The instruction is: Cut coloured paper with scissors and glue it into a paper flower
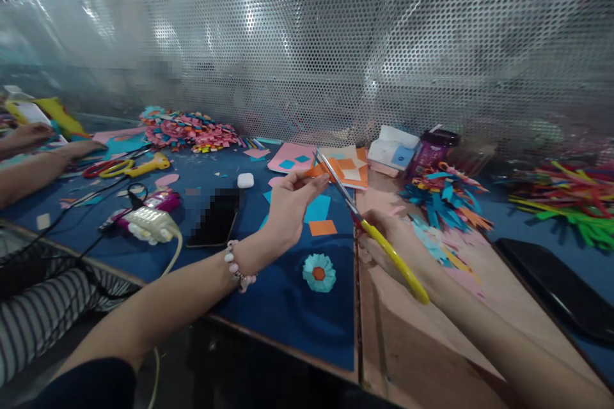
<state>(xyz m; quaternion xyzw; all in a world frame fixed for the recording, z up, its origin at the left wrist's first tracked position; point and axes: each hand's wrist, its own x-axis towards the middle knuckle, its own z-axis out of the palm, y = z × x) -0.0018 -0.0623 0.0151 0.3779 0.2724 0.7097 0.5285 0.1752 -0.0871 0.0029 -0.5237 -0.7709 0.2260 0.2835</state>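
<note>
My left hand (pixel 293 204) pinches a small orange paper piece (pixel 316 170) between thumb and fingertips. Yellow-handled scissors (pixel 384 243) are gripped in my right hand (pixel 388 239), their blades pointing up and away at the orange paper; whether they touch it I cannot tell. Below the hands lies a light-blue paper flower (pixel 319 272) with an orange centre. An orange paper square (pixel 323 227) and a blue paper square (pixel 317 208) rest just beyond it. Behind my left hand are pink sheets (pixel 283 156) and orange sheets (pixel 361 172) with cut pieces on top.
A black phone (pixel 215 217) and white earbud case (pixel 245 180) lie left of my hand. Farther left are a white power strip (pixel 151 223) and a yellow glue gun (pixel 148 166). Paper strips (pixel 444 195) pile up at right. A perforated metal panel (pixel 307 57) bounds the back; a co-worker's hands (pixel 52 140) are at far left.
</note>
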